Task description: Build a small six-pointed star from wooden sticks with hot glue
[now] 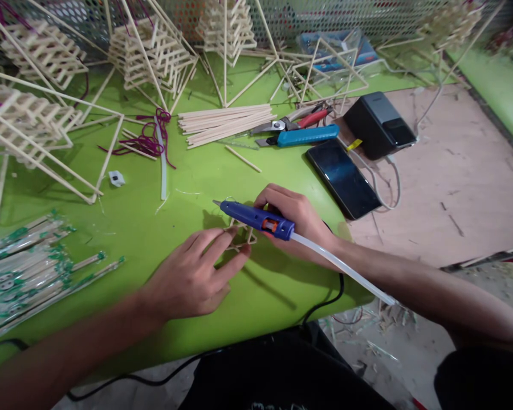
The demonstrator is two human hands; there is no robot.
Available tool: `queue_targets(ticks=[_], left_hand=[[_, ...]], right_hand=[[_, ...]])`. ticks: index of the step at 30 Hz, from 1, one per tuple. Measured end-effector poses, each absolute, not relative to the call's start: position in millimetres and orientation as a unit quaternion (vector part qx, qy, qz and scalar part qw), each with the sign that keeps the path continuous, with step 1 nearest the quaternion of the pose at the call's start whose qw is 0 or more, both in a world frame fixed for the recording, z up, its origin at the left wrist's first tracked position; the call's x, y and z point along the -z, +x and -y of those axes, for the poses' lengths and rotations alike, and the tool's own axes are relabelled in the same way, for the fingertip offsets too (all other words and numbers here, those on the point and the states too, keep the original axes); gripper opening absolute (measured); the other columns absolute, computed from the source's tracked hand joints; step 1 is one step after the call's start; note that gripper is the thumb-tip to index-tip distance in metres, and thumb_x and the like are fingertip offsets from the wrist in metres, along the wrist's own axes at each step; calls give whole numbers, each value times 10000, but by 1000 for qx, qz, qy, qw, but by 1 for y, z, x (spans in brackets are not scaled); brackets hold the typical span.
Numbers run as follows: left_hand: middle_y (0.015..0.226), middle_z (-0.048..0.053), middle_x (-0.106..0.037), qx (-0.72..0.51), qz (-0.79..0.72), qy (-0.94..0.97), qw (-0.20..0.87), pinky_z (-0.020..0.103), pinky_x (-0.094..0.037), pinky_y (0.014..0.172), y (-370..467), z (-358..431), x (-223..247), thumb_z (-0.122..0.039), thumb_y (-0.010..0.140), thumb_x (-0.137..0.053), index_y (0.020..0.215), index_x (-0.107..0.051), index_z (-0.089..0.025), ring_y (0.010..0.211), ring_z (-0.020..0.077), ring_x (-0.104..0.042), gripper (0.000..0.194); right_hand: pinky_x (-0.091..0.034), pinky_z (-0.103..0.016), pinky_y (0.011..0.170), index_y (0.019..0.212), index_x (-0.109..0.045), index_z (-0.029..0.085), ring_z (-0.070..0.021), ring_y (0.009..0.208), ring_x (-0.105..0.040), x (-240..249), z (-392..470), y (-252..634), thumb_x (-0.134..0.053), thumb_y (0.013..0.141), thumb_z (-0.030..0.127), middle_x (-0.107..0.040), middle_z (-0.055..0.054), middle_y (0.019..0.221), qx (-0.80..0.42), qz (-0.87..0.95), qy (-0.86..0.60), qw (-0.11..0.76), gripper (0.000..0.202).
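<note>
My right hand (305, 219) grips a blue hot glue gun (243, 213), its metal tip pointing left. A long clear glue stick (342, 266) trails from the gun's back over my right wrist. My left hand (199, 270) holds a small frame of thin wooden sticks (251, 236) at the table top, fingertips on its edges. Part of the frame is hidden under the gun and fingers. Beyond my hands lie a single short stick (243, 158) and a pile of wooden sticks (226, 122).
Several stick lanterns (149, 54) stand along the back. Purple cord (147, 139), a blue utility knife (310, 135), red-handled pliers (312, 118), a phone (344, 179) and a black box (378, 125) lie beyond. Wrapped stick bundles (38, 267) lie left. A black cable (325, 307) hangs over the front edge.
</note>
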State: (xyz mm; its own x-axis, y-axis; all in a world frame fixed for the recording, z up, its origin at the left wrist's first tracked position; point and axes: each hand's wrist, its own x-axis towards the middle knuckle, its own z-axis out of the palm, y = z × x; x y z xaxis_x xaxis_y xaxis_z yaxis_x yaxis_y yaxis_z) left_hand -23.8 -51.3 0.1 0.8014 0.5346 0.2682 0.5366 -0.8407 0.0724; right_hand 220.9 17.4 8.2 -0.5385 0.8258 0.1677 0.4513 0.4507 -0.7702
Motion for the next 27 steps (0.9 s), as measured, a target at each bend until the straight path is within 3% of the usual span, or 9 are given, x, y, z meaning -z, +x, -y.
queue_targets(ticks=[6, 12, 16, 19, 27], left_hand=[[1383, 252, -548, 139, 286, -948, -2, 538, -540, 964, -24, 52, -1, -218, 829, -598, 1369, -565, -95, 1195, 383, -560, 555], [1373, 233, -566, 197, 346, -916, -51, 512, -506, 1049, -24, 51, 0, -220, 857, -616, 1458, -392, -4, 1262, 351, -528, 677], [1402, 184, -544, 181, 415, -874, -178, 523, -495, 1083, -26, 41, 0, -366, 900, -663, 1511, -316, -95, 1284, 312, -525, 753], [1415, 162, -526, 163, 423, -859, -238, 543, -498, 1074, -29, 30, 1, -363, 895, -685, 1536, -299, -161, 1282, 307, -531, 775], [1347, 136, -580, 169, 388, -873, -241, 518, -505, 1054, -33, 19, 1, -300, 889, -708, 1498, -350, -178, 1235, 285, -559, 717]], right_hand=[[-366, -267, 631, 901, -536, 214, -123, 720, -487, -7, -18, 221, -604, 657, 94, -581, -2, 881, -337, 809, -395, 275, 280], [-357, -273, 626, 863, -538, 220, -123, 691, -479, -13, -18, 226, -693, 682, 91, -571, 20, 809, -350, 774, -420, 319, 271], [-342, -275, 603, 854, -559, 210, -111, 641, -449, -18, -17, 231, -731, 770, 195, -553, 29, 765, -366, 738, -457, 334, 192], [-325, -273, 588, 822, -568, 203, -103, 615, -423, -19, -17, 234, -776, 756, 246, -533, 45, 716, -379, 714, -479, 342, 223], [-322, -270, 573, 805, -575, 187, -95, 606, -403, -21, -17, 237, -795, 756, 274, -515, 50, 683, -381, 703, -487, 351, 242]])
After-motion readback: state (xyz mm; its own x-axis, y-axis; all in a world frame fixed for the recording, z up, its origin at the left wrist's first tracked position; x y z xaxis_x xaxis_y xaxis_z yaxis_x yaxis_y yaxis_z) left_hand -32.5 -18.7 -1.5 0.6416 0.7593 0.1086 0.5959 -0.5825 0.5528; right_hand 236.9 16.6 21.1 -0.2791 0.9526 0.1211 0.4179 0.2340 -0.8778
